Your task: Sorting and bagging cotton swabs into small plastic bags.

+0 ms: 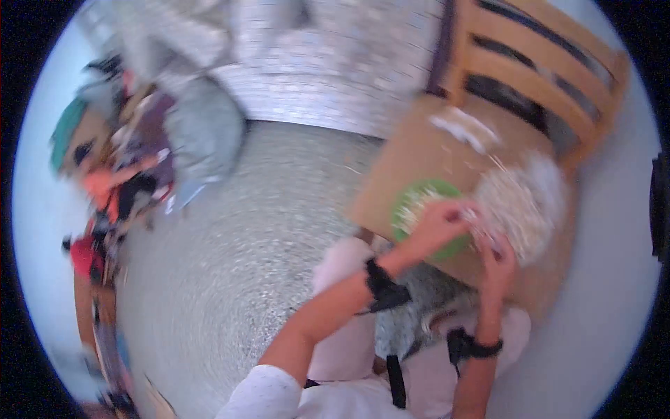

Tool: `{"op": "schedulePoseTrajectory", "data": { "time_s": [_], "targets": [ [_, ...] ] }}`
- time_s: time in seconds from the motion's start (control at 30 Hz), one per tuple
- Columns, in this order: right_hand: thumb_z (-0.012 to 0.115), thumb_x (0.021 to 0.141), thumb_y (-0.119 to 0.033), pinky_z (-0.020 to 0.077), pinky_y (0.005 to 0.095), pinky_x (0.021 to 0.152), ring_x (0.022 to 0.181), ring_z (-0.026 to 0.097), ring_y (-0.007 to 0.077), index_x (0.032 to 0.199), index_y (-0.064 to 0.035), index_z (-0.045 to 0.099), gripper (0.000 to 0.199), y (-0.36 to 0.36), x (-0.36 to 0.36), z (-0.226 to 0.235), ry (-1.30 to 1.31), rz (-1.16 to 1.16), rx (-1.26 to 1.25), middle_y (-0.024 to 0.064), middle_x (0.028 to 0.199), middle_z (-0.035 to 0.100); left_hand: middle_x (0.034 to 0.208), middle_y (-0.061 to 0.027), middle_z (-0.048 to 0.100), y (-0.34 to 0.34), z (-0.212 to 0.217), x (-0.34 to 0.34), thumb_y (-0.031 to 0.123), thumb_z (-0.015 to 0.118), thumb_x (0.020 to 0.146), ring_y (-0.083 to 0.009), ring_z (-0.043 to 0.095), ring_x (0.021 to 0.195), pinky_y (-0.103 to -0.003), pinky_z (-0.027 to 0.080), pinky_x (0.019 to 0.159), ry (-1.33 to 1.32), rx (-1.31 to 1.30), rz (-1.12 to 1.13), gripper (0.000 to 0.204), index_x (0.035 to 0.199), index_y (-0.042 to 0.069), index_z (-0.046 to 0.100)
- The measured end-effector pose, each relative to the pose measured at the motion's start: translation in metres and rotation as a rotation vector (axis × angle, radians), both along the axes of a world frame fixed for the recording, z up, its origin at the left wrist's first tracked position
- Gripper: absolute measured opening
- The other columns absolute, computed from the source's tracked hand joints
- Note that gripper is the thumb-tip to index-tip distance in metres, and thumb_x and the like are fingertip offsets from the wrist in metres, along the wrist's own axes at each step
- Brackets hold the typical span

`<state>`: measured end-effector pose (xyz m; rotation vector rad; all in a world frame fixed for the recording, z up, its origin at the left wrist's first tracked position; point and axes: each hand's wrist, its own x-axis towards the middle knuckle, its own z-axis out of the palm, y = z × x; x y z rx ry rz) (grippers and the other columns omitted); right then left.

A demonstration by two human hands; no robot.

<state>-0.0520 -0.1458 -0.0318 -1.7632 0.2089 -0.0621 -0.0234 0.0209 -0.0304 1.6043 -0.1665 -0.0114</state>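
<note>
My left hand (444,222) reaches over a green bowl (455,246), its fingertips pinched at a small whitish thing too blurred to name. My right hand (497,260) is close beside it, fingers also drawn together; what they hold cannot be made out. Thin pale pieces (412,214) lie in the bowl, partly hidden by my left hand. Right of the bowl, touching or nearly touching my fingers, is a clear plastic bag (520,209) full of similar pale, thin pieces. Bowl and bag both rest on the seat of a wooden chair (398,164).
A white bundle (466,130) lies on the seat near the slatted chair back (544,91). Beyond is a white brick-patterned wall (321,84). Across the speckled floor (209,279), to the left, are a grey-green sack (202,129) and people in orange (101,185) and red (87,258).
</note>
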Motion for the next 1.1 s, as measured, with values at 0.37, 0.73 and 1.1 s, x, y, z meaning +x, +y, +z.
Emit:
{"op": "schedulePoseTrajectory", "data": {
  "time_s": [0.37, 0.73, 1.1],
  "targets": [
    [0.058, 0.093, -0.025, 0.0419, 0.0246, 0.065, 0.074, 0.05, 0.009, 0.117, 0.0011, 0.058, 0.036, -0.018, 0.005, -0.013, -0.064, 0.193, 0.005, 0.0018, 0.099, 0.06, 0.132, -0.0098, 0.05, -0.01, 0.01, 0.005, 0.034, 0.064, 0.087, -0.0168, 0.048, 0.117, -0.032, 0.042, 0.097, -0.186, -0.234, -0.217, 0.068, 0.142, 0.01, 0.032],
    [0.053, 0.093, -0.038, 0.0478, 0.0259, 0.063, 0.075, 0.061, 0.013, 0.123, -0.0044, 0.05, 0.045, -0.007, -0.003, 0.009, 0.318, 0.188, 0.516, 0.0056, 0.093, 0.061, 0.125, -0.0099, 0.053, -0.002, 0.026, 0.013, 0.033, 0.06, 0.09, -0.0189, 0.05, 0.114, -0.033, 0.039, 0.098, -0.005, -0.237, -0.378, 0.059, 0.138, 0.008, 0.036],
    [0.063, 0.083, -0.012, 0.0429, 0.0362, 0.093, 0.111, 0.054, 0.0263, 0.122, -0.0047, 0.055, 0.04, -0.081, 0.047, -0.008, -0.493, -0.049, -0.576, 0.0124, 0.124, 0.056, 0.12, -0.0152, 0.049, -0.011, -0.003, 0.004, 0.043, 0.07, 0.075, -0.0342, 0.045, 0.114, -0.048, 0.034, 0.099, -0.455, 0.601, 0.006, 0.077, 0.136, 0.008, 0.039]
  ]
}}
